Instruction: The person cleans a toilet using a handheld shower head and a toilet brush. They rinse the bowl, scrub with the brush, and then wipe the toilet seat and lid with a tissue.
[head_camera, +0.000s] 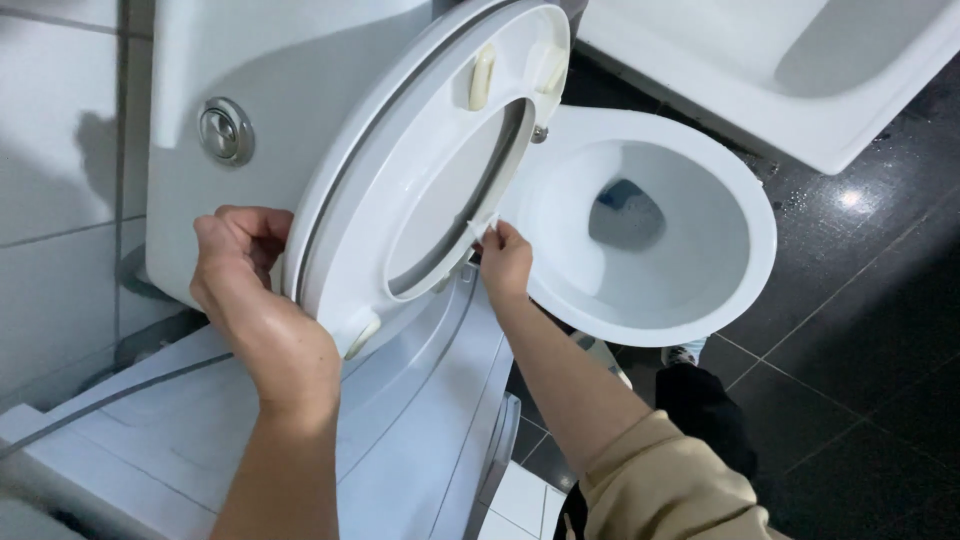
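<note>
A white toilet seat and lid stand raised against the white cistern. My left hand grips the seat's outer edge at its lower left. My right hand pinches a small white piece of tissue or wipe against the seat's inner rim, just beside the bowl. The open toilet bowl lies to the right, with bluish water at its bottom.
A round chrome flush button sits on the cistern. A white bathtub edge runs along the top right. Dark glossy floor tiles show wet spots. A white appliance top lies below my arms. White wall tiles fill the left.
</note>
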